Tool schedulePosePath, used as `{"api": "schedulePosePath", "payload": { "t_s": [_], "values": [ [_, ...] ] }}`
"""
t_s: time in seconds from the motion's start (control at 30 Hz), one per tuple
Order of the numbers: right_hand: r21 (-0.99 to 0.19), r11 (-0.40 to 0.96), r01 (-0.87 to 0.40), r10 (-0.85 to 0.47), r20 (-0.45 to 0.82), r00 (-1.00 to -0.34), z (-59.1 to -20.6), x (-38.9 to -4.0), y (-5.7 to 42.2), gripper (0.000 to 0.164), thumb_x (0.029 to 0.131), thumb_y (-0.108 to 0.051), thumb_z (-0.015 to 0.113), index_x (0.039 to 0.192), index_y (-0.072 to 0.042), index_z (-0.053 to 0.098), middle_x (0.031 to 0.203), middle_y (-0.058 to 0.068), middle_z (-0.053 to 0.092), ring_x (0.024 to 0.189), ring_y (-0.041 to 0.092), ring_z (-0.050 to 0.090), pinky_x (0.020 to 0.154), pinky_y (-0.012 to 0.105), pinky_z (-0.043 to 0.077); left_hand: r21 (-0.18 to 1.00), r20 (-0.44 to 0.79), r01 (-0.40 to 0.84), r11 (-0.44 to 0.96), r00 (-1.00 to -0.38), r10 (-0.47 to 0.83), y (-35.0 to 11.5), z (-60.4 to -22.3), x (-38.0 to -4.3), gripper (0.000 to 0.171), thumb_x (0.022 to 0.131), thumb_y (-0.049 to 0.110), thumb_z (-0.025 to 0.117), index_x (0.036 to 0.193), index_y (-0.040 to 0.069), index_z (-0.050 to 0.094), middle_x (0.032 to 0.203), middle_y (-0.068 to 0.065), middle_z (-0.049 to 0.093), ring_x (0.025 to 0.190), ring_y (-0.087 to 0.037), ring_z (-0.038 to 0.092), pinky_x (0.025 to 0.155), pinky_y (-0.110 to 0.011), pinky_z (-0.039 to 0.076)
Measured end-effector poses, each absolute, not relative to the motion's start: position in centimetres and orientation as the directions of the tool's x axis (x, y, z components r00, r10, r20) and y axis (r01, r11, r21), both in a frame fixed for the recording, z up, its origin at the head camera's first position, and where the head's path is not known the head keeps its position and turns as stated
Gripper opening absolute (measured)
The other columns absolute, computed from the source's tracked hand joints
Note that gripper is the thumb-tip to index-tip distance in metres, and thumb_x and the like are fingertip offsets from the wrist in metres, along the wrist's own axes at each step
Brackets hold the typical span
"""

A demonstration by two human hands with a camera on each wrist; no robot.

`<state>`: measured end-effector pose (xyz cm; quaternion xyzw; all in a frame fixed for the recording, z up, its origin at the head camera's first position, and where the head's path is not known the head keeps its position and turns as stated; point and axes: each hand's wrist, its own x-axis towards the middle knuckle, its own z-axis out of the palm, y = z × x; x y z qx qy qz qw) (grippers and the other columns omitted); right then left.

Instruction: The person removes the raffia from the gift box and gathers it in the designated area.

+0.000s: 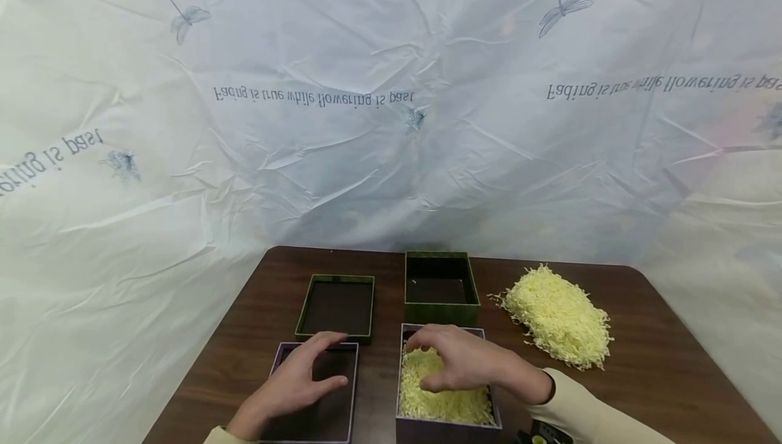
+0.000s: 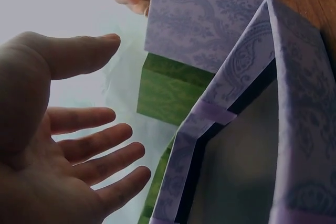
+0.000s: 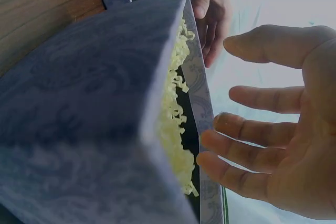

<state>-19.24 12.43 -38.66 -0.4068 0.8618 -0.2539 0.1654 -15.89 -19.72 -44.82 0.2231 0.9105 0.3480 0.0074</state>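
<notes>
My left hand (image 1: 290, 383) hovers over a shallow purple-rimmed box lid (image 1: 332, 410), fingers spread and thumb apart, holding nothing. In the left wrist view, that lid's patterned lilac wall (image 2: 310, 108) stands to the right of the fingers. My right hand (image 1: 461, 362) is above a deeper purple box (image 1: 449, 432), its fingers loosely bent and empty. Pale yellow shredded paper (image 1: 449, 404) fills much of this box. In the right wrist view, the paper (image 3: 176, 124) shows inside the rim, with the fingertips close by; whether they touch the rim I cannot tell.
Behind the purple lid lies a green-rimmed lid (image 1: 339, 305). A deep green box (image 1: 442, 313) stands behind the purple box. To the right, a loose pile of yellow shredded paper (image 1: 559, 318) lies on the brown table (image 1: 660, 362). A printed pale sheet (image 1: 366, 159) hangs behind.
</notes>
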Motion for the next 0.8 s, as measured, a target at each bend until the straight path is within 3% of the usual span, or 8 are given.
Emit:
{"api": "schedulePosePath", "payload": {
  "t_s": [0.17,0.37,0.53,0.8],
  "values": [
    [-0.532,0.558,-0.636,-0.783,-0.085,-0.616,-39.0,-19.1,12.8,0.046,0.087,-0.028,0.072,0.130,-0.016,0.059,0.131,-0.003,0.058,0.121,0.020,0.056,0.092,0.033,0.052,0.643,0.161,0.441,0.627,-0.877,0.452,-19.1,-44.9,-16.0,0.063,0.087,0.037,0.074,0.139,0.011,0.050,0.136,-0.002,0.053,0.123,-0.026,0.054,0.096,-0.048,0.050],
    [-0.480,0.589,-0.650,-0.771,-0.093,-0.629,-39.2,-19.0,13.0,0.048,0.086,-0.029,0.073,0.130,-0.015,0.059,0.131,-0.002,0.057,0.123,0.019,0.055,0.095,0.036,0.051,0.653,0.182,0.477,0.589,-0.853,0.489,-18.1,-45.2,-16.3,0.063,0.087,0.044,0.072,0.140,0.020,0.049,0.137,0.000,0.053,0.123,-0.024,0.055,0.096,-0.042,0.051],
    [-0.444,0.599,-0.666,-0.772,-0.102,-0.627,-39.4,-19.0,13.3,0.055,0.083,-0.031,0.075,0.132,-0.015,0.057,0.133,-0.001,0.056,0.123,0.019,0.054,0.097,0.036,0.050,0.653,0.238,0.538,0.533,-0.814,0.530,-17.3,-45.6,-16.6,0.060,0.087,0.032,0.075,0.139,0.019,0.049,0.135,-0.003,0.054,0.121,-0.026,0.056,0.093,-0.035,0.053],
    [-0.453,0.598,-0.661,-0.775,-0.117,-0.621,-40.1,-18.9,13.9,0.059,0.082,-0.032,0.076,0.135,-0.016,0.055,0.137,0.002,0.052,0.126,0.022,0.051,0.096,0.038,0.050,0.662,0.214,0.541,0.519,-0.800,0.561,-16.4,-45.7,-16.9,0.064,0.087,0.039,0.073,0.142,0.021,0.046,0.141,-0.001,0.049,0.126,-0.027,0.052,0.095,-0.038,0.052]
  ]
}}
